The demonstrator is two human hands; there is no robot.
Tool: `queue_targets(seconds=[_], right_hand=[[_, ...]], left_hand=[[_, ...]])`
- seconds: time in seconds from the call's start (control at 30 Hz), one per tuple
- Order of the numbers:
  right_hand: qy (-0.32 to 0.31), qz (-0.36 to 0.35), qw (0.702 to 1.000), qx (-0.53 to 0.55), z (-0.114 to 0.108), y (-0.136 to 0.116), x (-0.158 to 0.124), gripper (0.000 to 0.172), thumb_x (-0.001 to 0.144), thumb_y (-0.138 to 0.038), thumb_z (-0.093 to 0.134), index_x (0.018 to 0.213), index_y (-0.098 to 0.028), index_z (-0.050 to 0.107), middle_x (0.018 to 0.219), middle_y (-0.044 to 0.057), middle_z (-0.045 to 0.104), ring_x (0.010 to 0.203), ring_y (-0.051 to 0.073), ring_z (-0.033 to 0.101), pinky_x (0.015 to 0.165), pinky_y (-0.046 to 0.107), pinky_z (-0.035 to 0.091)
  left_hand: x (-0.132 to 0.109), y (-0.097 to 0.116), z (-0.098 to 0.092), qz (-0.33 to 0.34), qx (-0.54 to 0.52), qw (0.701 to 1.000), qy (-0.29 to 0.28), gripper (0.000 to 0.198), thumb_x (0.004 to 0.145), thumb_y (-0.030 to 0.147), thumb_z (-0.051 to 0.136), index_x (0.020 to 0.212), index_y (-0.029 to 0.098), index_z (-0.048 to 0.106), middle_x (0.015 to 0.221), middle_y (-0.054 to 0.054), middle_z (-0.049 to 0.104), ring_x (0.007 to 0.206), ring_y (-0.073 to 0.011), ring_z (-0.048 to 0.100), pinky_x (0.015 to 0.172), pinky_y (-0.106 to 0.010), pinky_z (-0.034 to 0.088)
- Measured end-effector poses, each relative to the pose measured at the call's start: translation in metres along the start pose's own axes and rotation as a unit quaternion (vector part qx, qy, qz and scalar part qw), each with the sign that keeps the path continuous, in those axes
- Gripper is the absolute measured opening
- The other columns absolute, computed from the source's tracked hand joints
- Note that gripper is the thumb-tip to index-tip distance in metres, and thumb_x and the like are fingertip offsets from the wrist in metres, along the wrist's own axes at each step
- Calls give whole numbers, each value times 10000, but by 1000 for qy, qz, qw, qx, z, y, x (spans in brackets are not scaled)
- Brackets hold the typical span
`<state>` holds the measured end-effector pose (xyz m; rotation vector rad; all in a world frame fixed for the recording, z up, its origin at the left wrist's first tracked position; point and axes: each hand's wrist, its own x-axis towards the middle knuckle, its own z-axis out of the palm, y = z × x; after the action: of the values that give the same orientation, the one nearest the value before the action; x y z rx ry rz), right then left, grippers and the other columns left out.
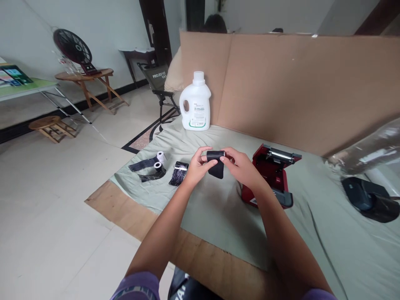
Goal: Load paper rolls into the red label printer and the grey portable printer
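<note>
A black roll [215, 156] with a short loose flap hanging down is held between both hands above the green cloth. My left hand [199, 165] grips its left end, thumb in front. The fingers of my right hand [236, 163] close on its right end. Just right of my right hand, partly behind the forearm, a red and black machine [283, 181] stands with its lid raised. Left of my left hand lies a shiny black roll [179, 173]. Farther left are two small rolls, one white-ended [161, 156] and one black [158, 167], with dark strips trailing from them.
A white jug [197, 104] stands behind my hands, before a tall cardboard panel [275, 83]. At the right are a black device [359, 193] and clear plastic wrap [368, 143]. A wooden board edge [125, 210] borders the cloth [218, 216]. Part of a person's head shows behind the cardboard.
</note>
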<state>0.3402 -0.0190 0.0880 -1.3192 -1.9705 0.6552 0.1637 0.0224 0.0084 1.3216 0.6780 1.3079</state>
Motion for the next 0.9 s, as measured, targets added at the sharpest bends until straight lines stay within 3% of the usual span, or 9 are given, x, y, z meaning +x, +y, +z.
queue_targets(seconds=[0.07, 0.17, 0.3, 0.37, 0.47, 0.53, 0.8, 0.9], right_hand=[[5, 18, 1000, 6, 1, 1, 0, 226, 976, -355, 496, 1080, -212, 638, 826, 6, 638, 744, 178, 556, 689, 303, 411], [1, 1, 1000, 11, 3, 2, 0, 311, 939, -322, 551, 1231, -225, 593, 936, 16, 665, 779, 176, 568, 720, 304, 431], [15, -24, 1000, -9, 6, 2, 1, 274, 946, -289, 518, 1188, -231, 632, 1080, 53, 688, 850, 193, 596, 740, 311, 445], [21, -22, 999, -21, 7, 3, 2, 275, 950, -281, 501, 1178, -221, 642, 1081, 62, 693, 850, 198, 598, 743, 316, 448], [12, -4, 999, -45, 7, 6, 3, 270, 952, -297, 501, 1161, -218, 653, 958, 43, 689, 778, 190, 580, 729, 318, 447], [6, 9, 999, -51, 6, 6, 2, 274, 952, -321, 510, 1169, -232, 651, 920, 28, 677, 724, 178, 559, 705, 314, 446], [6, 10, 997, -70, 5, 1, 0, 246, 933, -311, 530, 1148, -231, 618, 949, 37, 695, 753, 192, 586, 711, 324, 443], [16, 10, 994, -109, 8, -3, 3, 174, 924, -323, 552, 1055, -227, 616, 898, 43, 692, 753, 209, 590, 691, 327, 424]], left_hand=[[-1, 1, 0, 1, 1, 1000, -5, 511, 758, 459, 833, 1130, 211, 584, 878, -13, 741, 757, -160, 675, 731, -279, 525], [0, 0, 0, 0, 15, 1000, 6, 475, 757, 511, 814, 1038, 193, 601, 792, 11, 698, 696, -139, 632, 677, -253, 494], [2, -5, 2, -6, 64, 998, 11, 465, 780, 608, 744, 784, 173, 579, 624, 46, 533, 598, -108, 507, 576, -228, 403], [1, -6, 3, 11, 76, 997, 7, 434, 767, 563, 775, 826, 170, 603, 739, 18, 598, 697, -126, 557, 646, -234, 437], [0, -7, 5, 28, 77, 997, 3, 447, 761, 493, 805, 1039, 182, 643, 990, -30, 678, 878, -158, 614, 803, -264, 477], [0, -8, 7, 15, 70, 997, -3, 467, 764, 513, 798, 1057, 184, 648, 964, -29, 681, 864, -159, 615, 805, -270, 479], [-3, -19, 22, -112, -116, 986, -29, 586, 796, 751, 649, 749, 173, 569, 636, 13, 503, 540, -109, 448, 522, -266, 392], [-2, -30, 29, -153, -205, 967, -12, 587, 816, 754, 622, 779, 171, 576, 615, 12, 484, 518, -100, 405, 503, -255, 342]])
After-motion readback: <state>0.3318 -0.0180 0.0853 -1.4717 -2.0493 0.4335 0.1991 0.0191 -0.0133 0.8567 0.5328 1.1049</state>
